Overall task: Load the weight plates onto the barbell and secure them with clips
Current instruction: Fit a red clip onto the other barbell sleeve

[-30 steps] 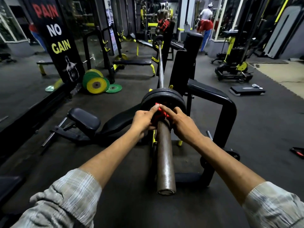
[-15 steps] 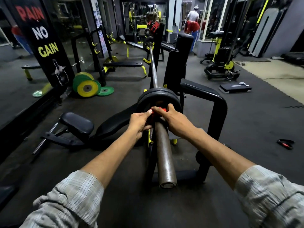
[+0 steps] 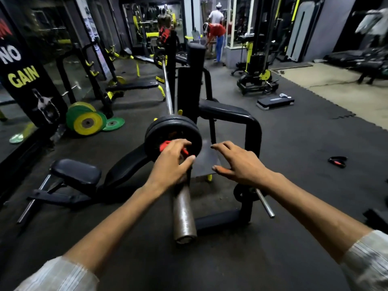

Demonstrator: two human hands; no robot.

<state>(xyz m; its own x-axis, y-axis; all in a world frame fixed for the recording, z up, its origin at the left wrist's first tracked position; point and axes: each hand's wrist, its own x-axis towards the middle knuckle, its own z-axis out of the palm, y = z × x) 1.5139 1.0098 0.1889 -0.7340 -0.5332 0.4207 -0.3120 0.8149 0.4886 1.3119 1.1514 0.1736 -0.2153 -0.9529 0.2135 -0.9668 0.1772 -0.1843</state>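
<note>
The barbell point(image 3: 183, 217) lies on a bench rack, its bare brown sleeve end pointing toward me. Two black weight plates point(image 3: 168, 127) sit on the sleeve. A red clip point(image 3: 164, 145) is on the sleeve against the outer plate, mostly covered by my left hand point(image 3: 170, 164), which is curled over it and the sleeve. Off the bar, my right hand point(image 3: 237, 162) hovers to the right of the sleeve, fingers spread and holding nothing.
The black rack frame point(image 3: 231, 114) stands just right of the plates. A bench point(image 3: 76, 172) is at left. Green and yellow plates point(image 3: 87, 122) lean by a banner. Another black-and-red clip point(image 3: 337, 161) lies on the floor at right. People point(image 3: 216, 32) stand far back.
My right hand has let go of the clip and moved off to the right, opening. My left hand stays on the clip. The camera has turned slightly right.
</note>
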